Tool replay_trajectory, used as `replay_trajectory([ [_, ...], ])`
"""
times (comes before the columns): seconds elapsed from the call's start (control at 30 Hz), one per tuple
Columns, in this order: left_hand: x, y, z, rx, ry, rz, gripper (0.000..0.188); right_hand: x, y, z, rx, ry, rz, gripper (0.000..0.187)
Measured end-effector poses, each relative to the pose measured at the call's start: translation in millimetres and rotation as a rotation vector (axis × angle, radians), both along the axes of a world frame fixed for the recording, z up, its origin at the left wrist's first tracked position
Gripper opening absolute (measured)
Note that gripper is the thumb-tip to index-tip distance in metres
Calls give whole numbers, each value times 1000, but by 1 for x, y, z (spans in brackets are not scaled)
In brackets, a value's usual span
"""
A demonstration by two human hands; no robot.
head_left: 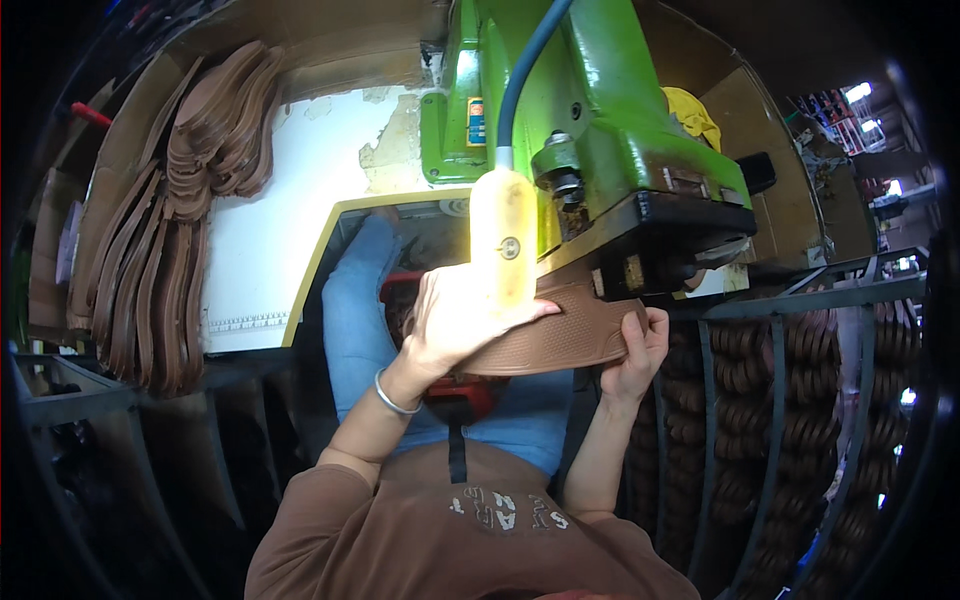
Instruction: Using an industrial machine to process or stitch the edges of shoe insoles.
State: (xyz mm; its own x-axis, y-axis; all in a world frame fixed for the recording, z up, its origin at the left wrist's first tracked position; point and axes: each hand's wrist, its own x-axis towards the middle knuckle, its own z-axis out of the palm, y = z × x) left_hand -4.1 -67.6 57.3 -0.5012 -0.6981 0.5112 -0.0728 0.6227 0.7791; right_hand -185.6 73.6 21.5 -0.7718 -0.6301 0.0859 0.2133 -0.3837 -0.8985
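Observation:
A brown textured shoe sole spans the space between my hands, at the front of a green machine. My left hand, with a bangle at the wrist, grips the sole's left part, thumb lying along its upper side. Part of that hand is hidden behind a glowing yellow lamp. Around the sole's right end my right hand is closed, its thumb on the near face. The sole's far edge sits close beneath the machine's dark head; whether they touch I cannot tell.
Piles of brown soles lie on the white tabletop at left. A blue flexible tube carries the lamp. Metal racks with many soles stand at right. A yellow cloth lies behind the machine.

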Motion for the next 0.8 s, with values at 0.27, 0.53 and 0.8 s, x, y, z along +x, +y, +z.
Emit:
replay_trajectory([
  [0.27, 48, 27, -14, 557, -226, 172, 18, 26, -25, 15, 159, -70, 230, 21],
  [0.53, 66, 66, -37, 560, -26, 264, 19, 50, -66, 33, 96, 76, 437, 15],
  [0.8, 5, 22, -15, 359, -114, 13, 23, 57, -26, 1, 256, 131, 347, 34],
])
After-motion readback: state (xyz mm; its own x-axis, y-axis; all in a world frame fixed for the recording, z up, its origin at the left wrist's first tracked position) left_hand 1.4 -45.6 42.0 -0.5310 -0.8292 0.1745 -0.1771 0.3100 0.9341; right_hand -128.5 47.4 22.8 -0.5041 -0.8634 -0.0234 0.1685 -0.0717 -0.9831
